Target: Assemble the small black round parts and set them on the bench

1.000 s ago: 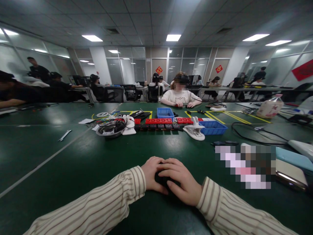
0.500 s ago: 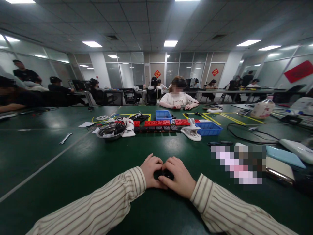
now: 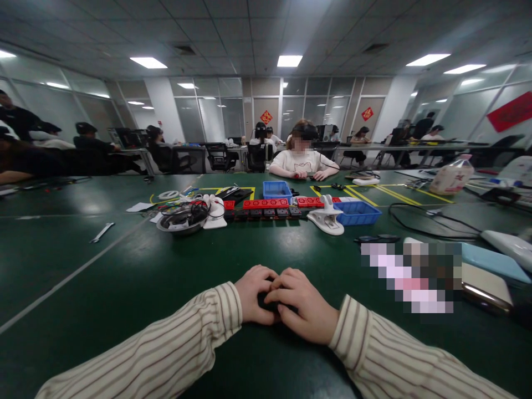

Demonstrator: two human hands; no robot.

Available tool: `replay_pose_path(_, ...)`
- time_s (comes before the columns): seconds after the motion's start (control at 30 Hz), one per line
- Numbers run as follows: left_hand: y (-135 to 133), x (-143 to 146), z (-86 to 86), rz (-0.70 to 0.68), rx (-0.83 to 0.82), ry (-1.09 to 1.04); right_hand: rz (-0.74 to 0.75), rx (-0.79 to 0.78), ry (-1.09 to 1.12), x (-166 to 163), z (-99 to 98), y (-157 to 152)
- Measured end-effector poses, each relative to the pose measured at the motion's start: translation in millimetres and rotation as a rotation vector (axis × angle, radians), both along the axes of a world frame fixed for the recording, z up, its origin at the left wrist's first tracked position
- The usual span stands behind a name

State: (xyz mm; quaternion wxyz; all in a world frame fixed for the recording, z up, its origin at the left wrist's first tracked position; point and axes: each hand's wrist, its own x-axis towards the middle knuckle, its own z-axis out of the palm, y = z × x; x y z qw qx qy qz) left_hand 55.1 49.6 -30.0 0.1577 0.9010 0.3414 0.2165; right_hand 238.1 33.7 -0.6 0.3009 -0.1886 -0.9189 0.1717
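My left hand (image 3: 254, 292) curls around the left side of a small black object (image 3: 266, 302) close above the green table. From the right, my right hand (image 3: 305, 307) has its bent fingers over the same object, and its fingertips meet the left hand. Most of the object is covered by both hands, so its kind cannot be made out. Beyond the hands lies a row of black sockets (image 3: 270, 214) with red socket strips (image 3: 266, 203) behind it. A white clamp with a broad base (image 3: 327, 220) stands at the row's right end.
At the left are a metal bowl of cables (image 3: 178, 226) and a wrench (image 3: 102, 233). Blue bins (image 3: 358, 215) stand further back. On the right, a black cable (image 3: 432, 230), a gold-edged case (image 3: 486, 285) and a light-blue box (image 3: 494, 261) lie on the table (image 3: 137, 299). A co-worker (image 3: 303, 160) sits opposite.
My right fingers have shifted over the black object and cover more of it. Both hands remain together in nearly the same place. The camera view has tilted slightly down.
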Motion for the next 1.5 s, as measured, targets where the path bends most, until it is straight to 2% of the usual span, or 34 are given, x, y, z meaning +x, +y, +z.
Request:
replay_pose_path(0.17,-3,0,3.3,0.072,-0.024,-0.038,0.035,-0.001,0.073,2,0.3,2)
replay_pose_path(0.37,-10,2,6.3,0.159,0.043,-0.005,-0.207,-0.019,0.073,2,-6.0,5)
replay_pose_path(0.6,-13,8,6.8,0.139,0.07,0.056,-0.29,-0.011,-0.019,-3,-8.8,2)
replay_pose_path(0.77,-8,4,5.3,0.101,0.04,0.024,-0.242,-0.017,-0.028,-2,-5.5,1)
replay_pose_path(1.1,1,-3,1.7,-0.001,-0.029,0.018,0.069,-0.012,0.067,0,0.8,-1)
replay_pose_path(1.2,2,-3,3.1,-0.003,-0.035,0.031,0.099,-0.001,0.116,2,1.5,-1)
replay_pose_path(1.27,1,-3,4.6,0.0,-0.045,0.017,0.064,-0.006,0.135,3,1.4,-1)
replay_pose_path(1.37,-2,-1,6.7,0.034,-0.044,-0.021,-0.066,-0.021,0.127,4,-1.2,1)
replay_pose_path(1.5,-9,4,9.3,0.125,0.035,0.022,-0.214,-0.02,0.103,3,-6.8,5)
